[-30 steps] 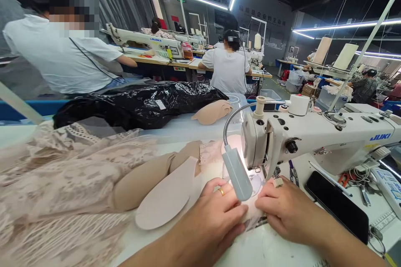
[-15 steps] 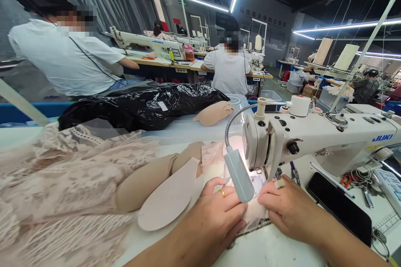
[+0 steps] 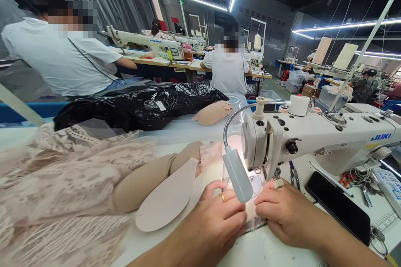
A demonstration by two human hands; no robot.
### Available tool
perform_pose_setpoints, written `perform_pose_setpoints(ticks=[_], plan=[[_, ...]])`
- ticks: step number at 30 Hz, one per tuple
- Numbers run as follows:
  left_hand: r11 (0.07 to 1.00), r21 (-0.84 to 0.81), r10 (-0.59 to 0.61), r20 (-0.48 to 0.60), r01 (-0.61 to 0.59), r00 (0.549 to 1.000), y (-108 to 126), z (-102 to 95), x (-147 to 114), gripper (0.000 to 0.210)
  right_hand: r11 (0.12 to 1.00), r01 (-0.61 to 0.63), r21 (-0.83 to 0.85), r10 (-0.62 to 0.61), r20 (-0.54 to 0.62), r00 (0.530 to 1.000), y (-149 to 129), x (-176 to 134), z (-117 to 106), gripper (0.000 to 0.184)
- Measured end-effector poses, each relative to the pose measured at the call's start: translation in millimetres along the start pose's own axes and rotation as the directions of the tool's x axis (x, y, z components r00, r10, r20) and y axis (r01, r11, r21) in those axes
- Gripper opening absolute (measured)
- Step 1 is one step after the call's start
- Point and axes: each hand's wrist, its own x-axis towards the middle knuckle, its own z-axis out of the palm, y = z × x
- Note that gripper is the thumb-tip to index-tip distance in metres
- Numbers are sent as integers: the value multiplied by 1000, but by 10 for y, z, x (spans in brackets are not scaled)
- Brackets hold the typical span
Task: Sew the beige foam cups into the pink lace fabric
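Note:
Both hands are at the needle area of a white sewing machine (image 3: pixel 316 133), with a small piece of pale pink fabric (image 3: pixel 251 212) between them. My left hand (image 3: pixel 219 212), a ring on one finger, has its fingers curled and pressed on the fabric's left side. On the right side, my right hand (image 3: pixel 282 208) pinches the fabric edge and wears a beige band on a finger. A grey lamp head (image 3: pixel 238 177) on a bendy neck lights the spot and hides part of the fabric. The needle tip cannot be made out.
Left of my hands lie beige moulded cups (image 3: pixel 166 196) and cream lace (image 3: pixel 69 175). A phone (image 3: pixel 338 206), snips (image 3: pixel 293 173) and keys (image 3: pixel 379 240) lie at right. Behind are a black plastic bag (image 3: pixel 140 104) and co-workers at other machines.
My hands have shifted very slightly, and less of the fabric shows below the fingers. The whole view has moved a little; both hands stay on the fabric.

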Motion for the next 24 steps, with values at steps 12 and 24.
perform_pose_setpoints(ticks=[12,24], plan=[[998,69,4,-22,-3,1000,-98,-17,9,29,998,-71,4,70,51,996,1,-3,44,27],[1000,27,13,7,-13,1000,-2,-5,8,33,999,-46,-4,46,27,999,-35,-2,48,31]])
